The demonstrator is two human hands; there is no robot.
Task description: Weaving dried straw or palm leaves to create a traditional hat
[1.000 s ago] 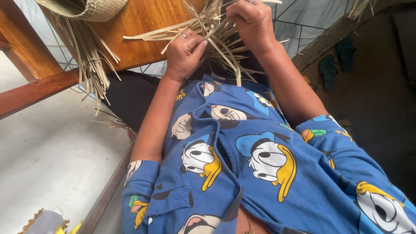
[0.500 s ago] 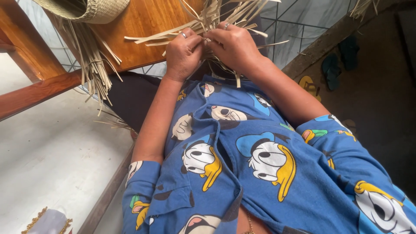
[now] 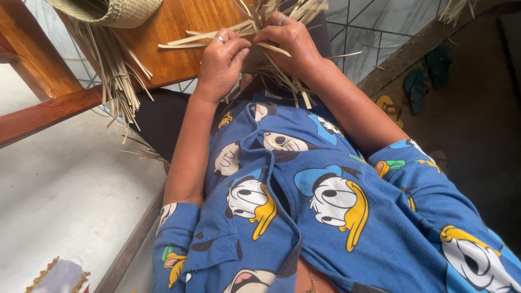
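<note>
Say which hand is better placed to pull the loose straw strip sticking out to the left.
Left, probably. The left hand sits right beside the loose strip, while the right hand is farther off, pinching the woven straw bundle.

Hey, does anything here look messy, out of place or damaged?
Nothing looks damaged. Both hands, left hand and right hand, grip a bundle of pale straw strips. Loose strips hang untidily from a woven basket over the wooden table edge.

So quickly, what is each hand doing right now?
Left hand: closed, pinching the pale straw strips.
Right hand: closed on the same strips.
</note>
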